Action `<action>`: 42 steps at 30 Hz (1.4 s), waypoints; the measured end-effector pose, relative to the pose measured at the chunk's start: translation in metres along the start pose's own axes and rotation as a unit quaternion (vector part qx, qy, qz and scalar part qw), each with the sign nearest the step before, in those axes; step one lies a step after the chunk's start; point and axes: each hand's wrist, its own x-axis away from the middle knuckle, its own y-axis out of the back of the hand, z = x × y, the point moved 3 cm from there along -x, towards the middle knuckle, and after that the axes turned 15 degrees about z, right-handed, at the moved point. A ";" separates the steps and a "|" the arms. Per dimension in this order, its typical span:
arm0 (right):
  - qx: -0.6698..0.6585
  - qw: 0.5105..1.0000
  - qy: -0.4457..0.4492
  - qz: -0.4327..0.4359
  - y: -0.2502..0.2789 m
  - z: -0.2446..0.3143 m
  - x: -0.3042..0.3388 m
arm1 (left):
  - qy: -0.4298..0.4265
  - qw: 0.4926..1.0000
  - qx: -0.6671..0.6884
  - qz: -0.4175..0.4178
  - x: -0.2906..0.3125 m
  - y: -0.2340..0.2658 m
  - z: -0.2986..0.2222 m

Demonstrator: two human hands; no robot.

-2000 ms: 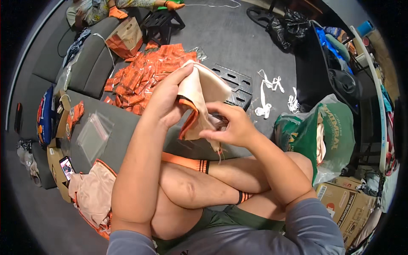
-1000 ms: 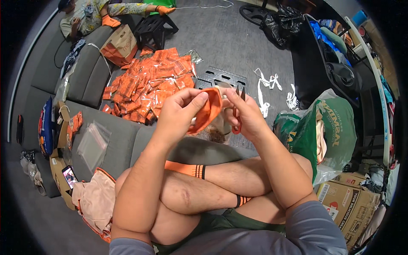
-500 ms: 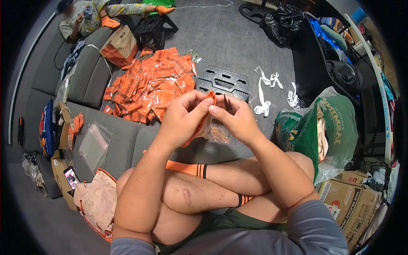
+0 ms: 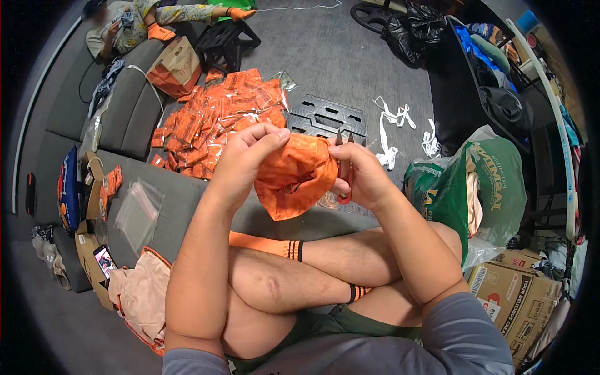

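Between my two hands an orange cloth piece (image 4: 294,178) hangs spread out, with a fold across its lower middle. My left hand (image 4: 253,147) pinches its top edge between thumb and fingers. My right hand (image 4: 365,172) grips the cloth's right edge and also holds small scissors (image 4: 345,178), their dark blades pointing away and a bit of red handle showing below. Several orange packets in clear wrappers (image 4: 219,125) lie heaped beyond my left hand. Under my hands, partly hidden, is a clear bag of thin brownish bits (image 4: 328,200).
A black folding stool (image 4: 328,114) and white strips (image 4: 389,153) lie ahead. To the left are clear plastic sleeves (image 4: 139,215), a phone (image 4: 104,259) and beige cloth with orange edging (image 4: 142,287). A green bag (image 4: 465,187) and carton (image 4: 519,306) stand right. Another person (image 4: 131,28) sits far left.
The orange cloth, bunched up before, is now turned and opened out flat between my hands. My left hand has moved left, and the scissors' red handle has come into view.
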 end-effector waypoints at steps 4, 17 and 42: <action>0.004 1.000 -0.002 0.005 -0.004 0.002 -0.001 | 0.027 0.999 -0.023 0.039 0.000 -0.005 -0.002; 0.294 0.947 0.081 -0.101 -0.009 0.008 -0.004 | 0.089 0.990 -0.075 0.076 -0.001 -0.015 0.004; 0.513 0.849 0.124 0.020 -0.013 0.010 0.008 | 0.031 0.992 -0.103 0.068 -0.002 -0.014 0.002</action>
